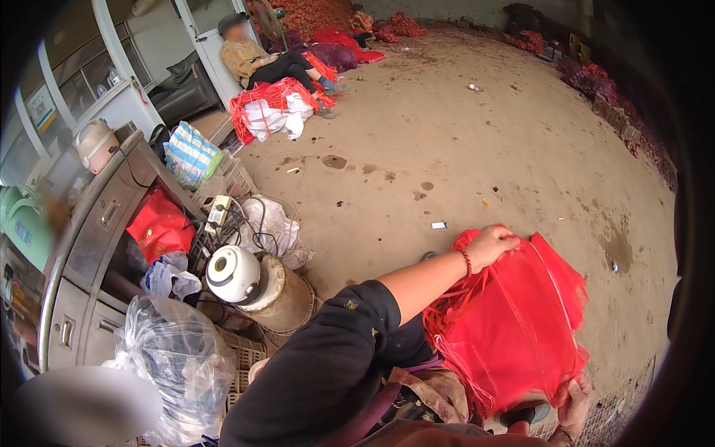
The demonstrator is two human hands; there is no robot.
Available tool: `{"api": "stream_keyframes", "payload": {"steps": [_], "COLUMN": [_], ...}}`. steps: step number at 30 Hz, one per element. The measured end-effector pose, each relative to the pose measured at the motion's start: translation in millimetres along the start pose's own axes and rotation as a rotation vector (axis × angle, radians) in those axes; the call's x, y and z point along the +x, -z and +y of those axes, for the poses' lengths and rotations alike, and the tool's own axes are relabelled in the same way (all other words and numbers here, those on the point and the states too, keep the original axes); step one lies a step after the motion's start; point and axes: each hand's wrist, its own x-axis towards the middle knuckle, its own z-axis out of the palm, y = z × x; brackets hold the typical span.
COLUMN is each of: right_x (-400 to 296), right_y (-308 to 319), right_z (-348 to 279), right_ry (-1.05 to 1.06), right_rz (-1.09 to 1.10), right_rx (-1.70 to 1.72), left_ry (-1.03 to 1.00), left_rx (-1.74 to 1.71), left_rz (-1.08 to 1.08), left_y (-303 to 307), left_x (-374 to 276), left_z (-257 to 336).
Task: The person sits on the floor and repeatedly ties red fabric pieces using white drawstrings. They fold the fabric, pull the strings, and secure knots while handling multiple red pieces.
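A bundle of red mesh bags (519, 318) with long red drawstrings is spread before me, over my lap or legs. My left hand (492, 246), with a red bead bracelet at the wrist, grips the bundle's upper left edge, fingers closed on the mesh. The strings hang in a tangle below that wrist. My right hand (574, 399) holds the lower right corner of the bags, the thumb along the edge; part of its fingers is hidden behind the mesh. A shoe shows partly beneath the bags.
A metal desk (84, 246) stands at left, with a clear plastic bag (173, 357) beside it. Near me a white rice cooker (232, 274) sits by a round drum (287, 302). A person (246, 56) sits on bundled bags by the door. Red sacks (399, 27) lie at the back.
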Motion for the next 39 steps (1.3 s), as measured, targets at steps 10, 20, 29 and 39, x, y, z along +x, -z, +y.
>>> {"api": "stream_keyframes", "payload": {"steps": [10,20,29,39], "right_x": [8.7,32.2,9.5,26.2], "right_y": [30.8,18.1,50.9,23.4], "right_z": [3.9,-3.2,-33.2,-4.1], "right_ry": [0.043,0.23,0.453,-0.058], "right_rz": [-0.101,0.445,0.512,-0.219], "right_rx": [0.182,-0.204,0.618,0.486], "left_ry": [0.207,0.289,-0.084,0.337], "left_rx": [-0.549,-0.752,0.687,-0.713], "left_rz": [-0.524,-0.798,-0.68,-0.429], "left_y": [-6.2,-10.9,-64.4,-9.5], "left_x": [-20.0,-23.4,-47.7,-3.8], "left_z": [4.4,-5.9,-21.0,-20.3]}}
